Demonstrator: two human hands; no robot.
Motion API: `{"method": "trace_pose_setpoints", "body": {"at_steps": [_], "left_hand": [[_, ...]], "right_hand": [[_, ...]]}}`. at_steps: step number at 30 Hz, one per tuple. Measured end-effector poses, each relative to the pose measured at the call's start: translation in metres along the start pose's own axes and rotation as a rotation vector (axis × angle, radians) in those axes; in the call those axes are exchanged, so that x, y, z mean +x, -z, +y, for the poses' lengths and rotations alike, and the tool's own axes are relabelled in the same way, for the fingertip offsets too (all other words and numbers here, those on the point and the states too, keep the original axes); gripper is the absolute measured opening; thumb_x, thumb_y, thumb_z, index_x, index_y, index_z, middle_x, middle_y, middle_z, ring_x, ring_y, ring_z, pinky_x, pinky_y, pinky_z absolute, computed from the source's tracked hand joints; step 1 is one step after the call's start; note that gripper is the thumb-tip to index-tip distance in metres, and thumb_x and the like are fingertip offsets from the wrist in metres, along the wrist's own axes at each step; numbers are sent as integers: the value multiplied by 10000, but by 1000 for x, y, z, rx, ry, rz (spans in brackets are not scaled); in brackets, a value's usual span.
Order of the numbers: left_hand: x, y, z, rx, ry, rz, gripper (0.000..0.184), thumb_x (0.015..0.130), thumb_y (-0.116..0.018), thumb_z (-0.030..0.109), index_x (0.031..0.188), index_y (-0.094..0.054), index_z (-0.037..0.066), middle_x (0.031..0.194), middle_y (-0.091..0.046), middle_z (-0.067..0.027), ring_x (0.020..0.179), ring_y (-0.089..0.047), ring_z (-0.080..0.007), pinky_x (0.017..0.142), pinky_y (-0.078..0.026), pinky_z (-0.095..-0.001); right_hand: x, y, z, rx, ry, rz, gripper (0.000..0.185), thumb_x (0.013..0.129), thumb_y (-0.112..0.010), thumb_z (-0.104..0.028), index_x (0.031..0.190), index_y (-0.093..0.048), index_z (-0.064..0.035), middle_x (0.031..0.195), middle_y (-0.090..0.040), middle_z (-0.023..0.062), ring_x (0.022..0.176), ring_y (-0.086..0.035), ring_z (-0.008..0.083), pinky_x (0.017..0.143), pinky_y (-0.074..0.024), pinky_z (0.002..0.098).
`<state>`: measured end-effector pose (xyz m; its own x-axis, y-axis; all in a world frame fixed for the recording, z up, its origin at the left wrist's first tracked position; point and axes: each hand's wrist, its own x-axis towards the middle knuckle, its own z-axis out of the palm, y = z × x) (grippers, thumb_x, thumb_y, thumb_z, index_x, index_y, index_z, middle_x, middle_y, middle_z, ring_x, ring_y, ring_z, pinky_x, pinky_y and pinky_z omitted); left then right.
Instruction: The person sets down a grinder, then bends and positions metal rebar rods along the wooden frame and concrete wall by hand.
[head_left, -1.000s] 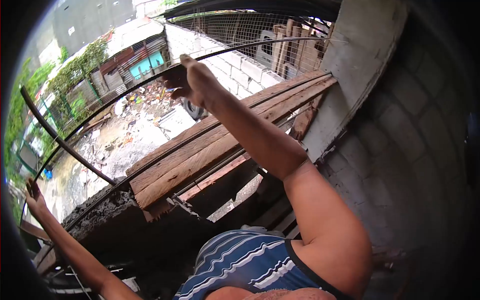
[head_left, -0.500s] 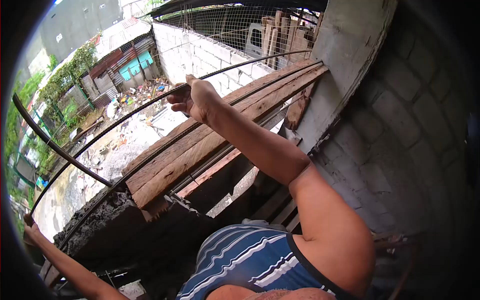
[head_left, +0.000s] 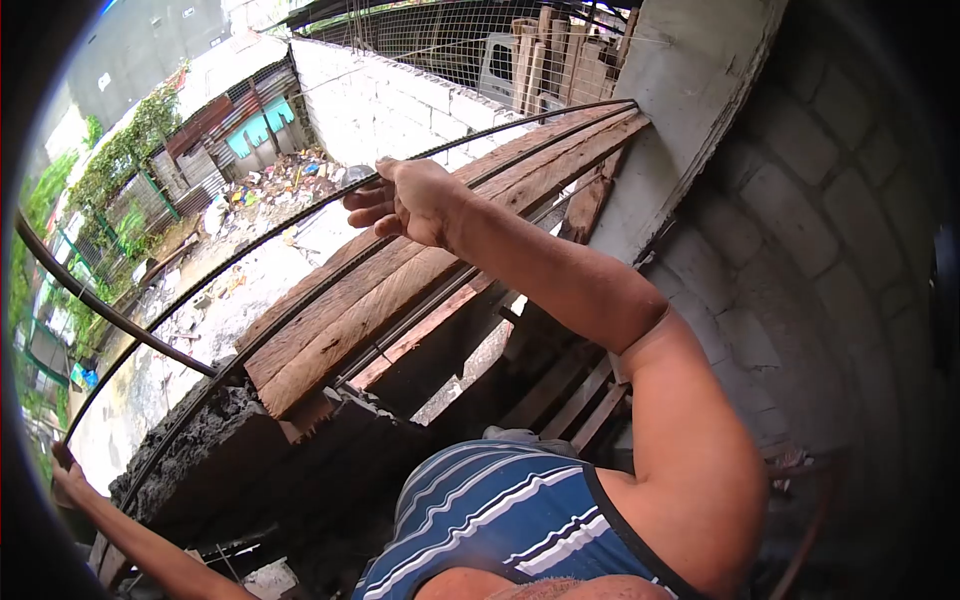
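Observation:
A long, ribbed, dark steel bar (head_left: 290, 222) curves from the pillar at the upper right down to the lower left. Near its middle, my right hand (head_left: 408, 200) holds it loosely, with the thumb above and the fingers curled below. My left hand (head_left: 70, 477) grips its far lower-left end, and the fingers there are small and partly dark. Just below runs a second dark bar (head_left: 325, 283), lying along reddish wooden planks (head_left: 350, 335).
A thick curved bar (head_left: 105, 308) crosses at the left above a rough concrete edge (head_left: 195, 430). A pillar (head_left: 685, 110) stands at the upper right beside a block wall (head_left: 790, 200). Beyond are wire mesh (head_left: 420, 50), a white block wall (head_left: 350, 90) and a rubble-strewn yard.
The held bar has come down toward the planks, its right end now by the plank ends at the pillar. Both hands have lowered with it, and the view has shifted slightly.

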<state>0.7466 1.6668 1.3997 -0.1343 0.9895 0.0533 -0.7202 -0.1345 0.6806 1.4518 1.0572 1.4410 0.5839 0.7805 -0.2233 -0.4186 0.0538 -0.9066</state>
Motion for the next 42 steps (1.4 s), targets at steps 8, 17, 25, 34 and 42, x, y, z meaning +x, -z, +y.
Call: {"method": "trace_pose_setpoints", "body": {"at_steps": [8, 17, 25, 34, 42], "left_hand": [[-5, 20, 3, -9, 17, 15, 336, 1017, -501, 124, 1261, -565, -99, 1129, -681, -166, 1028, -649, -271, 867, -549, -412], [-9, 35, -1, 20, 10, 18, 274, 1008, -513, 120, 1191, -583, -71, 1074, -675, -148, 977, -641, -259, 822, -537, -401], [-10, 46, -5, 47, 4, 23, 222, 1001, -523, 117, 1129, -600, -47, 1025, -670, -132, 932, -633, -248, 783, -526, -392], [-15, 49, -4, 74, 2, 17, 170, 992, -535, 113, 1060, -618, -19, 970, -664, -115, 882, -625, -236, 739, -514, -382], [-28, 55, -20, 52, 19, 11, 137, 985, -546, 110, 998, -634, 5, 922, -658, -99, 837, -617, -225, 699, -503, -373]], "right_hand": [[4, -5, 2, -97, -40, 45, 413, 1103, -272, -315, 1174, -493, 26, 977, -671, 168, 783, -705, 269, 545, -505, 338], [4, 1, 9, -132, -55, 76, 408, 1088, -284, -298, 1156, -491, 47, 947, -680, 176, 721, -714, 289, 527, -532, 360], [-1, 1, 8, -187, -100, 107, 445, 1097, -300, -350, 1134, -527, 31, 950, -663, 138, 753, -679, 252, 561, -499, 345], [1, 9, 4, -203, -95, 120, 368, 1084, -365, -323, 1039, -533, 1, 814, -631, 102, 632, -645, 250, 516, -512, 374], [10, 33, 5, -213, -127, -110, 324, 1073, -428, -317, 896, -522, -62, 647, -557, 37, 557, -611, 204, 409, -437, 336]]}}
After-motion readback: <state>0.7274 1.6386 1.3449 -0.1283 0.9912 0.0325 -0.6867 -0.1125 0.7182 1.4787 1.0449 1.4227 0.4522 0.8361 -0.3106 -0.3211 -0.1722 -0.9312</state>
